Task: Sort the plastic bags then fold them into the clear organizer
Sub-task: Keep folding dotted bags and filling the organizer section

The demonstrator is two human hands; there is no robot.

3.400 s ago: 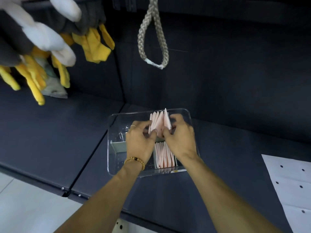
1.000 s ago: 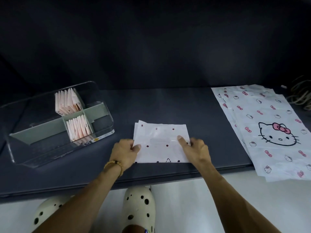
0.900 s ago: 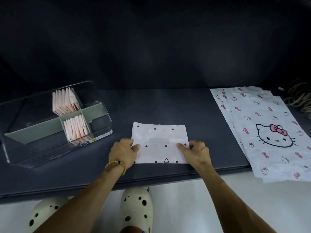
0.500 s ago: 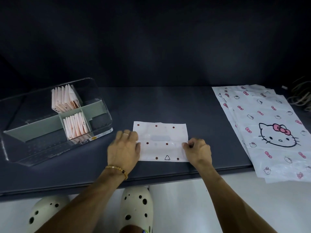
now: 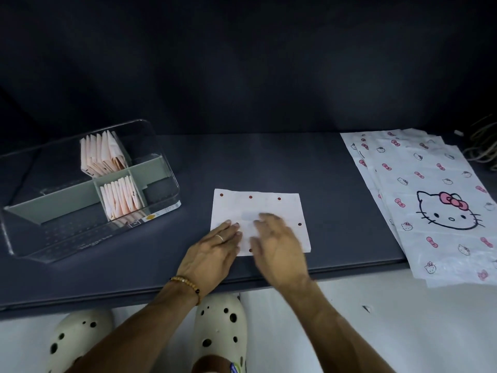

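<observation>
Both hands have slid inward from the edges: my left hand and right hand press flat, fingers straight, on the white red-dotted plastic bag lying right of the clear plastic organizer, smoothing its fold, and next I judge another fold is needed.

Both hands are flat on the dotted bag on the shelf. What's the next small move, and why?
Probably fold the dotted bag over again. Left hand and right hand press it flat, yet it is far wider than the pink folded bags standing in the clear organizer.

Both hands now flat, prob. smoothing bag.
</observation>
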